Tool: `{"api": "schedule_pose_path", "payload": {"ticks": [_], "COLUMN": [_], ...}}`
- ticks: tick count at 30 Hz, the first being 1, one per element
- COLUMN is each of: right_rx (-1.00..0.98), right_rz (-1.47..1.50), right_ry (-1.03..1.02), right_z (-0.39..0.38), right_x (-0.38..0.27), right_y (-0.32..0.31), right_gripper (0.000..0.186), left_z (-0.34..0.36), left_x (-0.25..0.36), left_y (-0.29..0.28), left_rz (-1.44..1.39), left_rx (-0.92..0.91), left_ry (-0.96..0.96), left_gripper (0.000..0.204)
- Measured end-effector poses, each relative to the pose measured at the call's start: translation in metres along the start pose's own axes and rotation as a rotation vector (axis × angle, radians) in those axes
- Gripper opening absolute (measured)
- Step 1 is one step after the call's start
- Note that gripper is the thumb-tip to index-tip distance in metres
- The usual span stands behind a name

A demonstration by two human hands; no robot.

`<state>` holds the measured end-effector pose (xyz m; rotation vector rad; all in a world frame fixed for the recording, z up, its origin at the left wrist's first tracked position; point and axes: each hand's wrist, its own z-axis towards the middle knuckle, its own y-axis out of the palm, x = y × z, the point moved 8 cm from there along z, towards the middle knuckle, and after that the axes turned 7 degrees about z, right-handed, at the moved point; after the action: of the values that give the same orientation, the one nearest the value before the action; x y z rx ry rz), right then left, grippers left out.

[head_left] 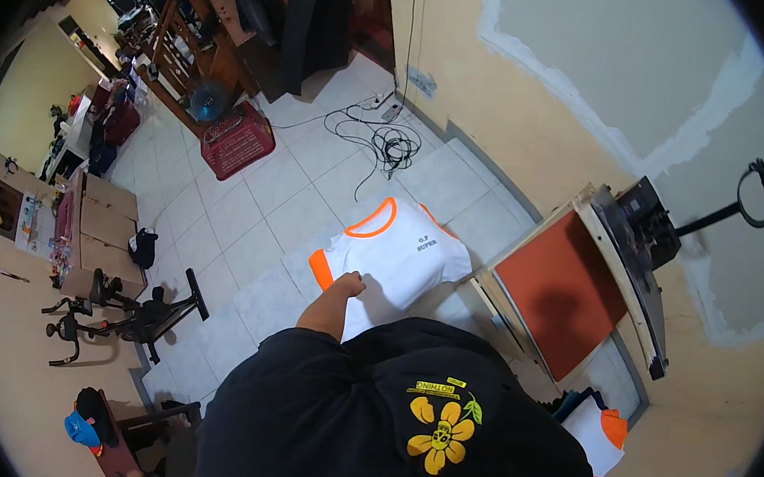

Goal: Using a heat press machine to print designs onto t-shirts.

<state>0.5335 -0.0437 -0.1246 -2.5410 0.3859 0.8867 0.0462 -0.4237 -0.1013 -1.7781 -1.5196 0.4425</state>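
Note:
My left hand (350, 284) is closed at the side of a white T-shirt (398, 263), gripping its fabric just below the orange sleeve. The T-shirt is spread out in front of me, with an orange neckband at the far end and a small dark print on its chest. My right hand is not visible; my black shirt, printed with a yellow flower, fills the near part of the view. To the right of the T-shirt stands a heat press with a flat orange-red pad (559, 295), a raised dark upper plate (637, 279) and a long black handle (758, 194).
More folded garments (596, 439) lie beyond the press, at my right. Coiled black cable (394, 149) lies on the tiled floor near a red crate-like box (238, 141) and a fan (209, 102). An exercise bike (135, 312) and a cabinet (105, 232) stand at left.

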Motion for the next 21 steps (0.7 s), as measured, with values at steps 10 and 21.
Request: {"api": "schedule_pose_path", "payload": {"ticks": [10, 21], "right_rx": [0.038, 0.069], "right_rz": [-0.057, -0.185], "right_ry": [0.004, 0.135], "right_z": [-0.046, -0.173], "right_x": [-0.039, -0.008], "right_y": [0.003, -0.056], "right_gripper": [0.035, 0.036], "left_z": [0.054, 0.079], "left_x": [0.016, -0.020], "left_y": [0.021, 0.005], "left_rz": [-0.077, 0.008], "left_rx": [-0.050, -0.051], "left_ry": [0.120, -0.002], "left_gripper": [0.052, 0.047]}}
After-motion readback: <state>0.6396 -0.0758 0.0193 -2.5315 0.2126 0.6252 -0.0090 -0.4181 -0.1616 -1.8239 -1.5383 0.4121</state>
